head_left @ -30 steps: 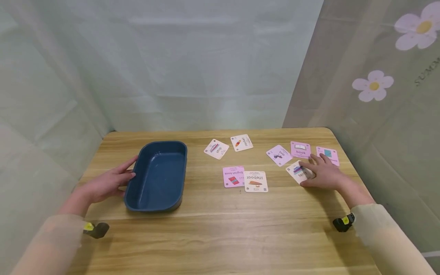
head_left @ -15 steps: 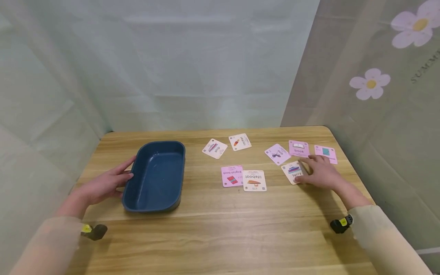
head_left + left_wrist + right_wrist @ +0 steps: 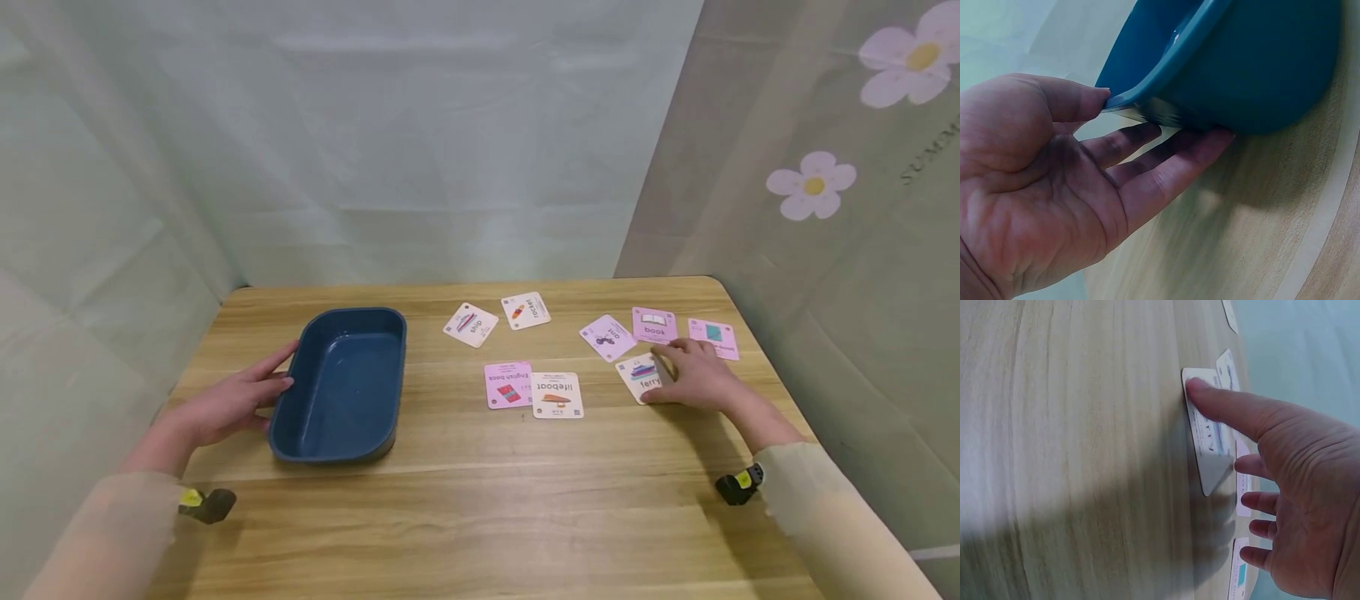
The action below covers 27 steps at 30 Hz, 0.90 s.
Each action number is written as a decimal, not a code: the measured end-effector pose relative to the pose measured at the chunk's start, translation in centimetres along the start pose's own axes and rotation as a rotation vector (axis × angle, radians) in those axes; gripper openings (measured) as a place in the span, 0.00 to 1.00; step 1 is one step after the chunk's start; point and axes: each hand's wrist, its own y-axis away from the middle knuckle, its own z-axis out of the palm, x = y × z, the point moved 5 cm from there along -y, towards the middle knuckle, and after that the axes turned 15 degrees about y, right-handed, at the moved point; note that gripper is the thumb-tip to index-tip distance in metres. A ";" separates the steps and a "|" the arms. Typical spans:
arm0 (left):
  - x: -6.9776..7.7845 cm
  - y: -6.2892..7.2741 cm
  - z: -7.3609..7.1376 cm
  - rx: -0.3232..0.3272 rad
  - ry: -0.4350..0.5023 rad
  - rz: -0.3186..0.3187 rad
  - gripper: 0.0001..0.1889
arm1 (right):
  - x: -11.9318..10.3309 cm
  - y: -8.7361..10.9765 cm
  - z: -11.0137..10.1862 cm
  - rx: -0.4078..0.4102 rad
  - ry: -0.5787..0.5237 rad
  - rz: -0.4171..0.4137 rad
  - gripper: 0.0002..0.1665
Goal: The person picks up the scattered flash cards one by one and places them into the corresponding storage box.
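In the head view, my left hand (image 3: pixel 228 404) rests at the left side of a blue rectangular basin (image 3: pixel 337 392). The left wrist view shows the thumb tip at the basin's rim (image 3: pixel 1175 62), with the other fingers extended against the outer wall and lower edge. My right hand (image 3: pixel 697 377) pinches a white ferry card (image 3: pixel 637 372) at the table's right side. Its thumb lies on the near corner of this card (image 3: pixel 1207 434) and the index fingertip is at the opposite edge. The remaining fingers are bent towards the palm, apart from the card.
Beyond the right hand lie an ant card (image 3: pixel 607 337), a book card (image 3: pixel 654 325) and another pink card (image 3: pixel 712 336). Mid-table, an English book card (image 3: pixel 507 386) touches a lifeboat card (image 3: pixel 557 395). Ship (image 3: pixel 470 324) and rocket (image 3: pixel 526 310) cards lie behind them.
My right hand has shifted slightly left and drawn its fingers in around the ferry card, which has slid a little left. More of the pink card behind shows. The left hand stays at the basin.
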 end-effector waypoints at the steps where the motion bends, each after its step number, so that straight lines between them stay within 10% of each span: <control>1: 0.1 0.0 0.1 -0.002 0.002 0.001 0.38 | 0.0 0.0 0.1 -0.004 0.004 0.001 0.64; 18: 0.2 0.2 0.1 0.008 -0.005 0.006 0.39 | -0.5 -0.5 -0.2 0.000 -0.057 0.017 0.57; 27: 0.2 0.2 0.2 0.017 0.001 -0.005 0.39 | 0.1 -0.4 -0.8 0.107 -0.164 0.112 0.36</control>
